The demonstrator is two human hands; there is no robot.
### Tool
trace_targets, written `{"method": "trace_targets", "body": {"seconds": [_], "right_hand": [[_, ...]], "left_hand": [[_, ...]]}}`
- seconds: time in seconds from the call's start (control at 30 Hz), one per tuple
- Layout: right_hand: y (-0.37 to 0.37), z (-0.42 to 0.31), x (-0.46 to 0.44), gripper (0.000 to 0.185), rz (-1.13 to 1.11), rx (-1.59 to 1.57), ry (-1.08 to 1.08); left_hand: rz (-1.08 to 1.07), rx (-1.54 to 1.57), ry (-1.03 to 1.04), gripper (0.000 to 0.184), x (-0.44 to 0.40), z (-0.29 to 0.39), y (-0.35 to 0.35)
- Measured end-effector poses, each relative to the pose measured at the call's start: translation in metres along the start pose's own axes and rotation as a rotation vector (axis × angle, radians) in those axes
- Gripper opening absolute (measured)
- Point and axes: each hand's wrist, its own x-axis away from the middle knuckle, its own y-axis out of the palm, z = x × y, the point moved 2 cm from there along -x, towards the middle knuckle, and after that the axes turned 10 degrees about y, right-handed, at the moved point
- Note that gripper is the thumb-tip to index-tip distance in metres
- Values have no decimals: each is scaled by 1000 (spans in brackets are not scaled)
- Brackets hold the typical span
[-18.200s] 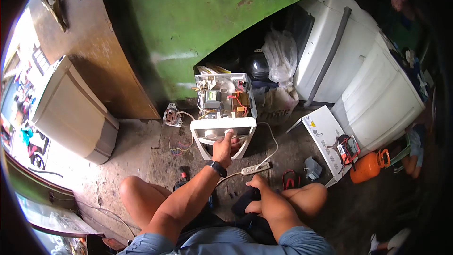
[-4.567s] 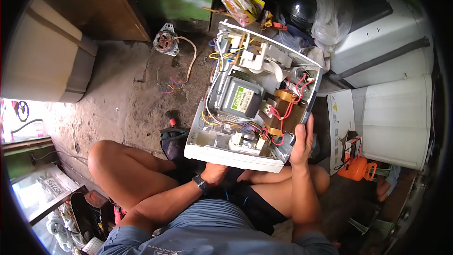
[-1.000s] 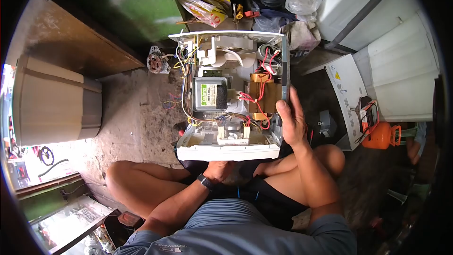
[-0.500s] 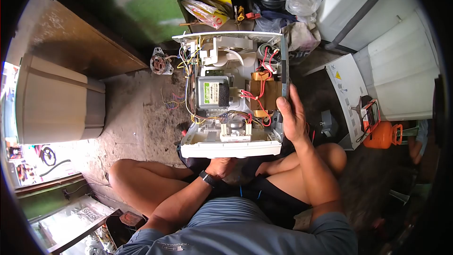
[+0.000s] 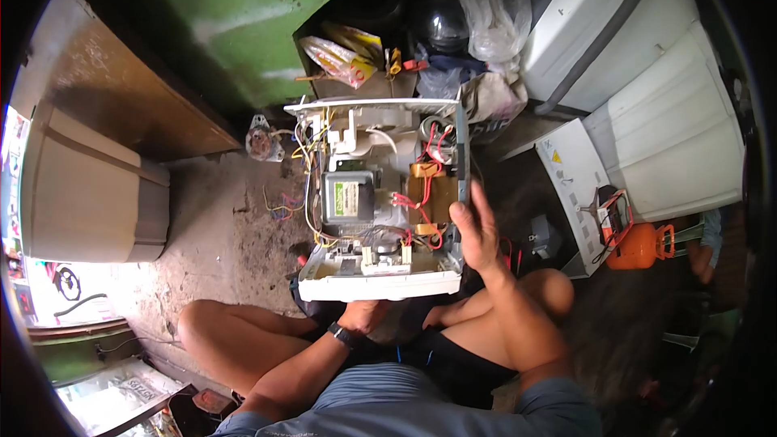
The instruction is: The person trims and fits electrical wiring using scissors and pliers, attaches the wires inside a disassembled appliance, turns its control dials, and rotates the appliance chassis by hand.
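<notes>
An uncased microwave oven [image 5: 388, 286] rests in front of my crossed legs, its inner parts facing up. Inside it are a silver box with a green-and-white label [image 5: 346, 198], a copper-wound transformer [image 5: 433, 198] with red wires, a white fan housing [image 5: 380, 142] and loose coloured wiring. My right hand [image 5: 479, 231] grips the oven's right edge, thumb on the inner side and fingers along the outside. Below the white front panel, my left hand [image 5: 364, 316] holds the near edge, its fingers partly hidden beneath. A dark watch [image 5: 341, 334] is on that wrist.
A small motor [image 5: 265, 139] and loose wires [image 5: 283, 206] lie on the floor to the left. At right are a white metal cover [image 5: 571, 166], an orange gas cylinder [image 5: 643, 247] and a person's arm [image 5: 706, 255]. Plastic bags [image 5: 494, 16] and a black helmet [image 5: 445, 24] sit behind.
The whole view has shifted, so the oven, my hands and the surroundings appear lower and further left. Both hands keep their places on the oven.
</notes>
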Motion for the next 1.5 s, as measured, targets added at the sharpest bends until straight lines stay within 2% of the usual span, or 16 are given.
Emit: {"method": "trace_targets", "body": {"seconds": [0.2, 0.27, 0.3, 0.33, 0.4, 0.47, 0.53, 0.6, 0.67, 0.77, 0.9, 1.3, 1.5], "right_hand": [[2, -6, 0, 52, -30, -38, 18], [2, 0, 1, 51, -22, -39, 30], [1, 1, 1, 51, -35, -27, 30], [0, 3, 1, 52, -28, -32, 44], [2, 1, 3, 52, -36, -32, 58], [4, -3, 3, 52, -33, -89, 93], [5, -7, 3, 51, -45, -75, 88], [9, -16, 3, 51, -22, -99, 97], [5, -11, 3, 50, -39, -58, 100], [7, -12, 4, 50, -34, -11, 96], [8, -9, 7, 50, 41, -26, 130], [8, -15, 8, 55, 71, 127, 144], [7, -9, 9, 60, 54, 102, 153]], "left_hand": [[-2, -73, -74, 40, 10, 4, -4], [-76, -157, -261, 49, 24, 5, -7], [-86, -379, -269, 54, 30, 11, 0], [-82, -363, -260, 54, 35, 22, 13], [-543, -1271, -319, 53, 43, 53, 48], [-762, -1373, -229, 46, 51, 71, 78], [-912, -1293, -131, 38, 52, 108, 117], [-957, -1192, 163, 29, 46, 136, 139], [-866, -1211, 362, 26, 37, 161, 155], [-826, -1298, 674, 22, 19, 159, 151], [-830, -1432, 873, 22, 16, 145, 132], [-886, -1372, 785, 20, 9, 147, 127], [-913, -1357, 749, 19, 7, 148, 128]]}}
